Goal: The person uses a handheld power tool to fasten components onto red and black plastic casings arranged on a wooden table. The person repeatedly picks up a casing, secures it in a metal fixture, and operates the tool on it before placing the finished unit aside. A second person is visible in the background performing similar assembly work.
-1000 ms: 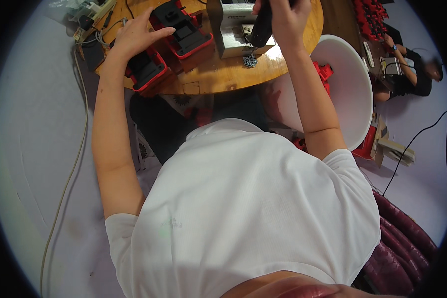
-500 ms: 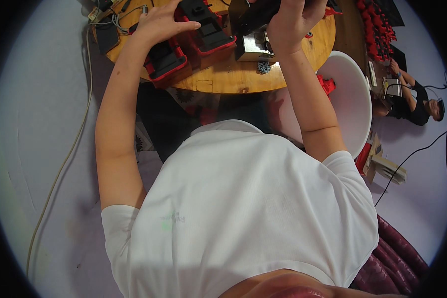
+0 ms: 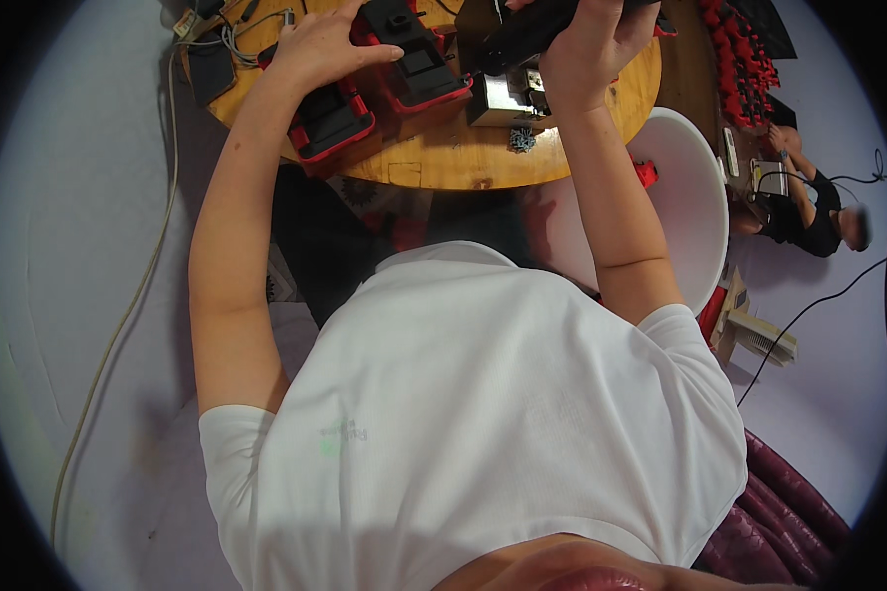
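Observation:
My left hand lies with thumb and forefinger spread apart, the thumb resting on a black-and-red plastic housing; its other fingers are partly hidden. A second black-and-red housing sits just below that wrist. My right hand is closed around a black powered screwdriver, held slantwise. Its thin tip points left, at the near right corner of the first housing; whether it touches I cannot tell. Below the tool stand a shiny metal box and a small heap of screws.
The round wooden table ends just in front of me. A big white tub with red pieces stands at its right. Cables and a dark box lie at the far left. Further right, a person works by a rack of red-and-black parts.
The right hand and screwdriver have shifted slightly right and down, the tip staying near the housing's corner. The left hand has hardly moved. The view has shifted a little.

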A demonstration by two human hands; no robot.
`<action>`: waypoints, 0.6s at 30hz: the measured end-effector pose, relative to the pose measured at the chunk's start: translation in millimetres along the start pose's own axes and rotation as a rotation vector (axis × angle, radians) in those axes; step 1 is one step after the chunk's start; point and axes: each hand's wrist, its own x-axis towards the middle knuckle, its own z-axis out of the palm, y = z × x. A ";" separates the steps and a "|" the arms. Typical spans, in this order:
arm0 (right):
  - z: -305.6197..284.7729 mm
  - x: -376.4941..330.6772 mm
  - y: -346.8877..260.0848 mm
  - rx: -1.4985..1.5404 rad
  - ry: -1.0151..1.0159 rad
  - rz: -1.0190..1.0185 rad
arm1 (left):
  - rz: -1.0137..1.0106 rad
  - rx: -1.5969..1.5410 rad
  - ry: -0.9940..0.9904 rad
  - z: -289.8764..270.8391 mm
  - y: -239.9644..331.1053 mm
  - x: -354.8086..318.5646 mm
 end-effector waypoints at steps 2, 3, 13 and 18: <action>-1.0 -0.2 2.4 0.003 0.008 -0.001 | -0.006 0.008 -0.002 0.1 0.7 0.0; -2.3 -0.1 4.6 0.002 0.022 -0.002 | -0.009 0.006 -0.007 0.6 0.3 0.3; -1.7 -0.9 7.0 0.005 0.091 0.014 | 0.023 -0.010 0.060 6.7 -5.7 1.1; -8.9 -1.7 13.0 0.009 0.059 -0.028 | 0.008 -0.039 0.003 0.4 -2.5 0.2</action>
